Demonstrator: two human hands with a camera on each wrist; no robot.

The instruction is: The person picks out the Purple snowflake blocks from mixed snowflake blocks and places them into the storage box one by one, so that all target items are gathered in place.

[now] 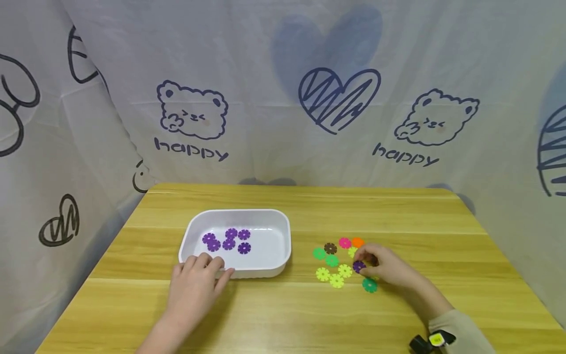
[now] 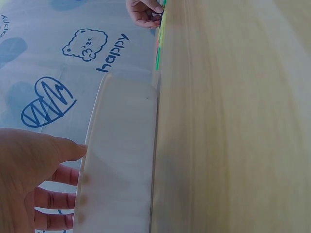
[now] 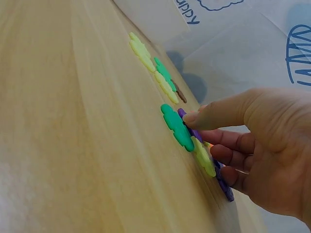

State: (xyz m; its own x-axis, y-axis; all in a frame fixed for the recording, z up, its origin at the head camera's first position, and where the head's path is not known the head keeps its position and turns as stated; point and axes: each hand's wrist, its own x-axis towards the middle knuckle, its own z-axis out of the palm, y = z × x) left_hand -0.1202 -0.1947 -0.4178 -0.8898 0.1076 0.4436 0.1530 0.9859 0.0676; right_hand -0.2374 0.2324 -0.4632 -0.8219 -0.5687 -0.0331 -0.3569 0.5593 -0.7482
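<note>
My left hand point(image 1: 196, 285) holds the near rim of a white plastic tray point(image 1: 283, 263), its fingers over the edge and thumb at the rim. In the left wrist view the fingertips are hidden behind the tray wall point(image 2: 121, 155). Several purple snowflake discs point(image 1: 244, 248) lie in the tray's left and middle part. Right of the tray, my right hand point(image 1: 389, 265) pinches a purple snowflake disc point(image 1: 358, 267) between thumb and index finger, low over the table. A green disc point(image 3: 177, 127) and a yellow disc point(image 3: 203, 156) lie right beside those fingers.
Loose discs lie around the right hand: yellow point(image 1: 336, 280), light green point(image 1: 319, 253), brown point(image 1: 330, 248), pink point(image 1: 345, 243) and orange point(image 1: 357, 242). Another purple disc point(image 3: 223, 182) lies under the right fingers. A printed cloth point(image 1: 265, 147) hangs behind the wooden table point(image 1: 274, 319).
</note>
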